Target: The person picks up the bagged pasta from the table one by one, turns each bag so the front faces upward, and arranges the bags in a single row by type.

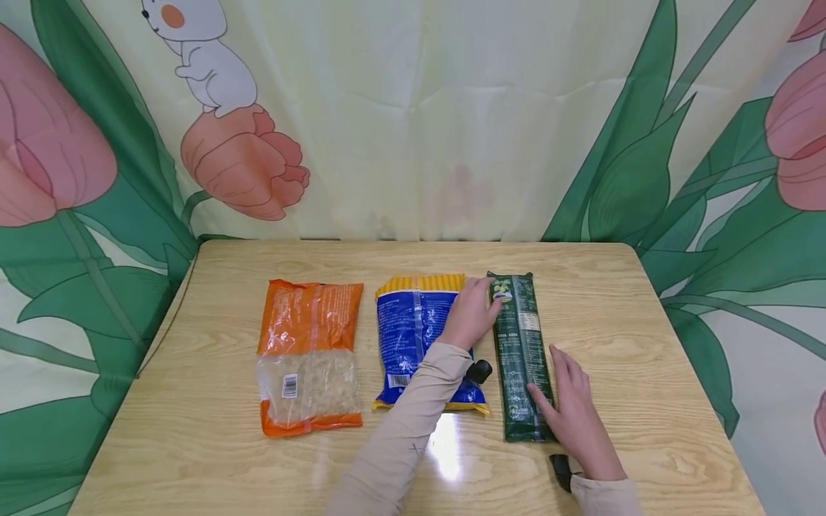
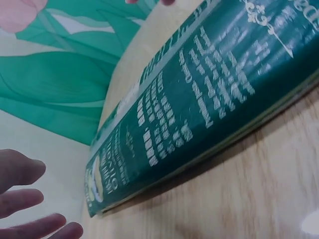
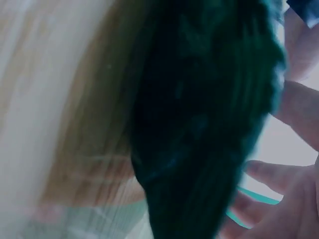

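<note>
A long dark green packet [image 1: 520, 358] with pale print lies on the right of the table. My left hand [image 1: 470, 312] is at its upper left edge, over the right side of a blue packet with a yellow top [image 1: 403, 322]. In the left wrist view its fingers [image 2: 25, 204] are spread and relaxed, apart from the green packet. Along the lower right edge of the green packet is my right hand [image 1: 573, 405], its thumb over the packet and its fingers extended. The right wrist view is blurred, with the green packet [image 3: 204, 109] close up and fingers beside it.
An orange packet with a clear lower window [image 1: 311, 358] lies on the left of the wooden table [image 1: 206, 430]. Behind the table hangs a curtain [image 1: 413, 143] printed with tulips and a white animal. Each wrist has a small black camera.
</note>
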`<state>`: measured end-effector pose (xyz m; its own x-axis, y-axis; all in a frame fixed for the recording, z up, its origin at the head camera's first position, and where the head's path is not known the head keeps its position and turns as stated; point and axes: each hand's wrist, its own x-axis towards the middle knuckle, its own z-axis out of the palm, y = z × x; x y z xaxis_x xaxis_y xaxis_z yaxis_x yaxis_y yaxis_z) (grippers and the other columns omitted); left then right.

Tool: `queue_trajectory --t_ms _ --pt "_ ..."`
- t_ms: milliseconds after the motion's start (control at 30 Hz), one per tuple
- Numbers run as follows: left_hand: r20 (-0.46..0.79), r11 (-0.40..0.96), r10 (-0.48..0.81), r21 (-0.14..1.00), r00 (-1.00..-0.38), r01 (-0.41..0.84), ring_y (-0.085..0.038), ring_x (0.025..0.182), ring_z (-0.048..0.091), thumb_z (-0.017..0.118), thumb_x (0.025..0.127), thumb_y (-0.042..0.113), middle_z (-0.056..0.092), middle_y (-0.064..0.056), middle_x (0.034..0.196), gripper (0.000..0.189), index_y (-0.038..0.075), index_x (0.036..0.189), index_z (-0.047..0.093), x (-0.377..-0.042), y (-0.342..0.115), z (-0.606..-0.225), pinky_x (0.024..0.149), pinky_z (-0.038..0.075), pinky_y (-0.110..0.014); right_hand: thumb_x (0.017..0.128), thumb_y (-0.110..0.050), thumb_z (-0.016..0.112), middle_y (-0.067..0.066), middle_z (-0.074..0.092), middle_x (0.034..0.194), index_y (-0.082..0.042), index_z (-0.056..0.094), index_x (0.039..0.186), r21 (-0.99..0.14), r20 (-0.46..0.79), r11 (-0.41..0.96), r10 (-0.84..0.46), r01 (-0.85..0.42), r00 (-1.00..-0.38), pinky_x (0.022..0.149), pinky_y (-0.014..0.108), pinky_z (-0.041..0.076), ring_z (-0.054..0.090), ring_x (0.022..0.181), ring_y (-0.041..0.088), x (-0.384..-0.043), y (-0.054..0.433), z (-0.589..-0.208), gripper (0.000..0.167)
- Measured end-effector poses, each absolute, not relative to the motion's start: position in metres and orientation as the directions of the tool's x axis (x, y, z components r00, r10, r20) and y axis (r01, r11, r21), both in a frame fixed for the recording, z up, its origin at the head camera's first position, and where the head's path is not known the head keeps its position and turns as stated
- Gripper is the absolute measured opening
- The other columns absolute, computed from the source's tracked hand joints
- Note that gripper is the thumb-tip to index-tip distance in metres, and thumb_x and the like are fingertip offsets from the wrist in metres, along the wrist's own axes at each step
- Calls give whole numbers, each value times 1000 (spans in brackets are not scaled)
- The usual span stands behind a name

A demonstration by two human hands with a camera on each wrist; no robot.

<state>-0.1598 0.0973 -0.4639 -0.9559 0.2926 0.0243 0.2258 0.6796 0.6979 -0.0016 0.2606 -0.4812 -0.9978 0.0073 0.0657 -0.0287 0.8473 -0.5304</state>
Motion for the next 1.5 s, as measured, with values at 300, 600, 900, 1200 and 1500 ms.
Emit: queue_trajectory --t_ms 300,600,900,1200,1500 --pt "-40 655 289 736 -957 167 -24 122 59 61 100 22 59 -11 137 46 9 143 52 -168 102 -470 101 51 -35 100 -27 60 32 35 145 -4 22 157 -507 -45 862 4 27 -999 101 68 39 36 131 50 -5 256 -477 72" --pt "-117 615 281 784 -953 85 -19 92 65 64 98 13 65 -9 126 50 14 146 50 -167 114 -479 71 51 -27 97 -19 65 36 40 140 6 34 150 -505 -91 860 31 73 -995 100 67 40 40 127 53 -5 253 -473 66" --pt "-107 544 239 838 -965 42 -12 83 65 68 95 13 66 -6 101 49 12 141 54 -165 115 -487 73 52 -25 93 -20 71 40 48 134 11 43 142 -484 -182 852 127 201 -975 102 64 41 47 123 54 -13 248 -468 64" --pt "-194 419 145 900 -970 -117 -14 83 67 75 89 10 70 -5 96 43 9 130 64 -164 116 -490 64 55 -23 91 -16 73 41 49 132 12 44 142 -495 -177 841 149 219 -973 98 64 44 51 120 54 -13 245 -468 64" --pt "-259 161 103 957 -960 -240 -11 68 64 76 84 -2 66 -3 84 40 6 123 68 -165 115 -493 58 58 -27 88 -15 76 25 57 101 9 49 140 -522 -138 821 187 232 -973 72 46 47 53 82 33 -14 245 -466 64"
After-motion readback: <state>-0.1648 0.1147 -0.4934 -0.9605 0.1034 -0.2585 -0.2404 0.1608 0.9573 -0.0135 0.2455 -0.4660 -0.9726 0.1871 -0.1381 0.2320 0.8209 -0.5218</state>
